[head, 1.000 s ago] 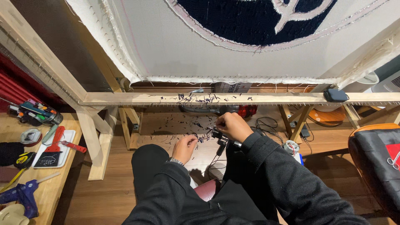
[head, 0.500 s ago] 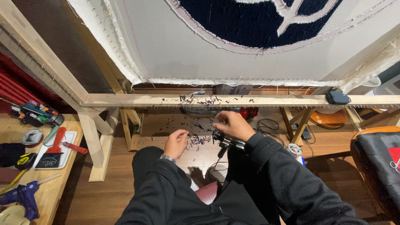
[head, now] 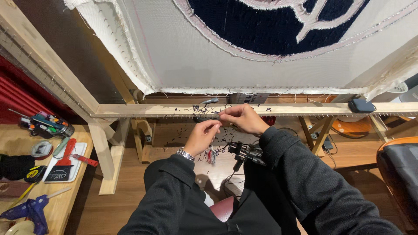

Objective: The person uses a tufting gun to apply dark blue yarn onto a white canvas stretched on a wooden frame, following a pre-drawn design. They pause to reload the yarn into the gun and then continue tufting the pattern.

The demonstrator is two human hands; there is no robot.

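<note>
A thin strand of yarn (head: 219,118), hard to make out, seems to be pinched between the two hands just in front of the wooden rail (head: 143,110) of the frame. The left hand (head: 201,137) has its fingertips closed together at the strand's near end, and the right hand (head: 241,118) is pinched shut beside it, the fingertips of both nearly touching. I judge the work calls for a light, steady pinch: keep the strand taut between the fingertips, close to the rail, so it does not slip or snag on the row of small nails along the edge. Just below the right wrist, a black tufting tool (head: 244,152) rests on the person's lap. Short yarn clippings (head: 204,107) lie scattered along the rail beyond the hands and on the floor beneath them. Above the hands, pale backing cloth (head: 209,61) is stretched on the frame, with a dark blue tufted design (head: 278,26) outlined in a lighter colour. Well to the left of the left hand, a wooden tabletop (head: 61,196) carries a blue glue gun (head: 30,211), a red-handled scraper (head: 65,152) on a white tray and a cup of pens (head: 45,122). Far right of the right hand stands a dark chair (head: 398,174); the floor (head: 348,152) is wood.
</note>
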